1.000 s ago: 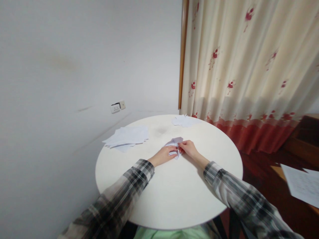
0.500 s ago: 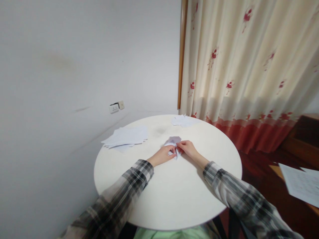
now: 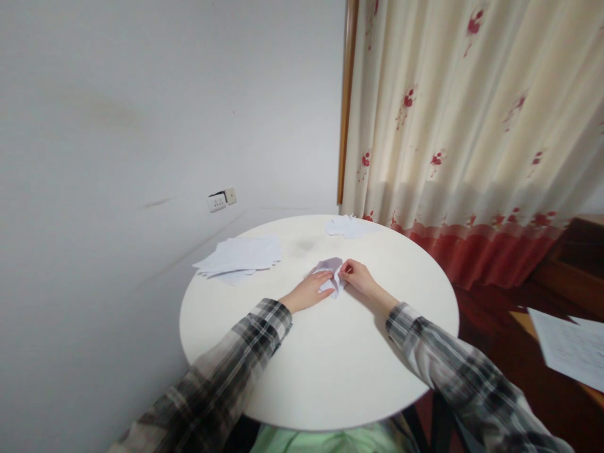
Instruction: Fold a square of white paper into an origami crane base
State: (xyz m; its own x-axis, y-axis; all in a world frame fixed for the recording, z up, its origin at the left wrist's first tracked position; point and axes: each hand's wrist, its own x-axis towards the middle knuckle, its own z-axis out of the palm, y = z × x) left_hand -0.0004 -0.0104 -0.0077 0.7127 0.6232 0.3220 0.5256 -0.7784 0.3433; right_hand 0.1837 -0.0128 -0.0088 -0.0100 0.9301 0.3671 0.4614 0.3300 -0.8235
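Observation:
A small folded piece of white paper (image 3: 330,263) lies on the round white table (image 3: 330,365), its near part raised into a fold. My left hand (image 3: 309,290) rests on its left side with fingers stretched out over it and the thumb apart. On the right, my right hand (image 3: 357,275) pinches the paper's right edge between thumb and fingertips. The fingers hide part of the folds.
A stack of white sheets (image 3: 240,253) lies at the table's left edge. Smaller paper pieces (image 3: 349,226) sit at the far edge. Written sheets (image 3: 569,346) rest on a lower wooden surface at right. A wall with a socket (image 3: 217,202) stands behind.
My left fingers have straightened from a pinch and now lie flatter on the paper. My right hand has shifted slightly to the right and away from my left, pulling the paper's edge.

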